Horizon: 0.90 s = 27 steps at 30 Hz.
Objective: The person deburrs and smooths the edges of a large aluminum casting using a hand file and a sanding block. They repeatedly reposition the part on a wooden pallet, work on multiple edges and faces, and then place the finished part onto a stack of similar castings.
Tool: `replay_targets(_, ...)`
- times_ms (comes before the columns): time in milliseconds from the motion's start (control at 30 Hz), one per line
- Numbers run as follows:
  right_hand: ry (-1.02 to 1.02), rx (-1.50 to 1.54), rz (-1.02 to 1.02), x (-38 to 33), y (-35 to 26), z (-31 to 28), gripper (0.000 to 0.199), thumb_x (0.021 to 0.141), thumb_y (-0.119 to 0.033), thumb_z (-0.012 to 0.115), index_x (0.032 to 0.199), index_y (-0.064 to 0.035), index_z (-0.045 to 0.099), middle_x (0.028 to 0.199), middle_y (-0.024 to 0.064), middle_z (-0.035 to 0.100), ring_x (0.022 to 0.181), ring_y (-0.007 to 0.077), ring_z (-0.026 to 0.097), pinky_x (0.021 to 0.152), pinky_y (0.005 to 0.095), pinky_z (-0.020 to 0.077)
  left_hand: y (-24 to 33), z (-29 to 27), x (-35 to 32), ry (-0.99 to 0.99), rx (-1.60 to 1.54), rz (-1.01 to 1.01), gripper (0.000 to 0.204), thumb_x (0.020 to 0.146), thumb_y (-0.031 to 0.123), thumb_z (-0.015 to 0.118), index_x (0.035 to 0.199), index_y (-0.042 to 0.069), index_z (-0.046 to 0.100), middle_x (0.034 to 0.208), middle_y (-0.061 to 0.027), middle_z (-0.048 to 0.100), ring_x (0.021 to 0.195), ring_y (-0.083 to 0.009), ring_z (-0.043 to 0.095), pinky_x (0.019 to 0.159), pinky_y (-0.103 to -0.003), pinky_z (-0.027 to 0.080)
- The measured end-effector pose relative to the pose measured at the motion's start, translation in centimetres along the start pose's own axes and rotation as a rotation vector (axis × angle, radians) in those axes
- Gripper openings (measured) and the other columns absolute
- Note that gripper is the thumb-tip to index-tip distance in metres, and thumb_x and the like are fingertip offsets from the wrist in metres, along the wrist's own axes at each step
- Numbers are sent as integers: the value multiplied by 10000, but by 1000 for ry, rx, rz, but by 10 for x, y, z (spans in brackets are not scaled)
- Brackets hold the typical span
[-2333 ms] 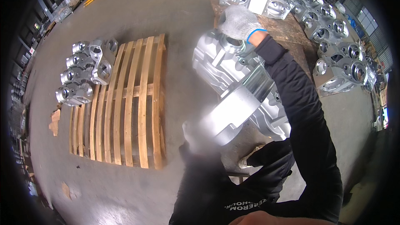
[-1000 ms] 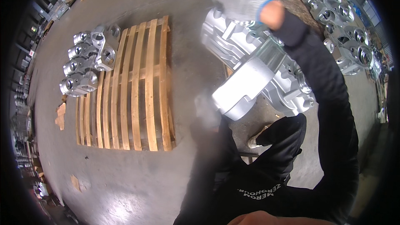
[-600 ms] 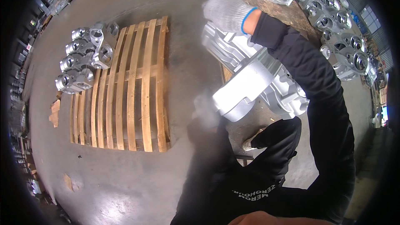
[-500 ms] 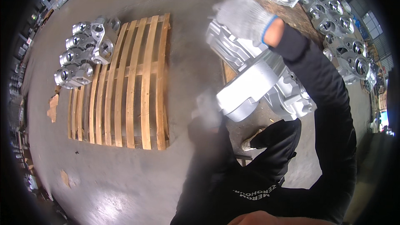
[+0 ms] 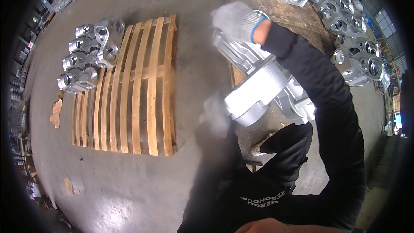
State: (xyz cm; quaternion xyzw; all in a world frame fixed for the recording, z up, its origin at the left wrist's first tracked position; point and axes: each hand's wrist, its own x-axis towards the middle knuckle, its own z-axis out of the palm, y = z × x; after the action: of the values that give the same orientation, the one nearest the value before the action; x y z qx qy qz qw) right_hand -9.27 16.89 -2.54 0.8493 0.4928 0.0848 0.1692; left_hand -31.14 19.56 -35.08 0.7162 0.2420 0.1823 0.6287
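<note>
Right now you have a big cast-aluminium housing (image 5: 267, 88) off the ground, carried in front of your chest between both hands. Your right hand (image 5: 235, 20), in a grey knit glove, is curled over the far upper end of the casting. Your left hand (image 5: 214, 111) is under the near, rounded end, but it is blurred, so I cannot tell whether its fingers are wrapped or flat against the metal.

Judging by the weight such a part likely has, keep it close to your body and keep the rounded end supported from below, since the top grip alone will not stop it from rolling. Hold your wrists straight and turn with your feet, not your waist.

On your left lies a slatted wooden pallet (image 5: 133, 90), mostly bare, with a small cluster of similar machined castings (image 5: 88, 56) at its far left corner. If that is where this one goes, lower it across two or more slats so that it sits flat, and get your lower fingers clear before it touches the wood. Behind the load, more castings (image 5: 345, 21) stand in a row on a brown board (image 5: 284, 11) to your right; step wide of them. Watch your shoe (image 5: 258, 149) beneath the load as well.
</note>
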Motion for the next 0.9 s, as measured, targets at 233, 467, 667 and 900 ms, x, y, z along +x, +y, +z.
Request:
replay_targets(233, 83, 30, -87, 21, -29, 34, 124, 827, -145, 685, 773, -67, 764, 789, 125, 737, 779, 341, 732, 675, 441, 568, 9, -10, 17, -51, 369, 218, 306, 1036, 176, 542, 1221, -35, 664, 1088, -170, 728, 977, -261, 710, 786, -383, 596)
replay_targets(467, 219, 215, 31, -36, 0, 16, 134, 879, -150, 703, 926, -108, 821, 994, 105, 780, 927, 276, 758, 791, 458, 622, 73, -22, 15, 298, 302, 484, 483, 897, 291, 735, 1245, -43, 701, 1112, -165, 757, 1001, -351, 714, 873, -424, 586)
replay_targets(667, 287, 283, 488, -107, 91, -46, 243, 863, -201, 637, 986, -86, 812, 999, 185, 760, 922, 378, 743, 853, 466, 605, 138, -14, -5, 94, -768, -423, 512, 977, 299, 624, 1252, -131, 667, 1151, -216, 704, 993, -292, 686, 875, -407, 555)
replay_targets(900, 207, 266, 466, -86, 121, -63, 257, 815, -164, 655, 947, -2, 803, 991, 244, 764, 945, 413, 749, 857, 466, 602, 111, -4, 1, 312, -217, -323, 417, 1051, 350, 584, 1244, 2, 709, 1121, -126, 720, 915, -230, 707, 768, -344, 587)
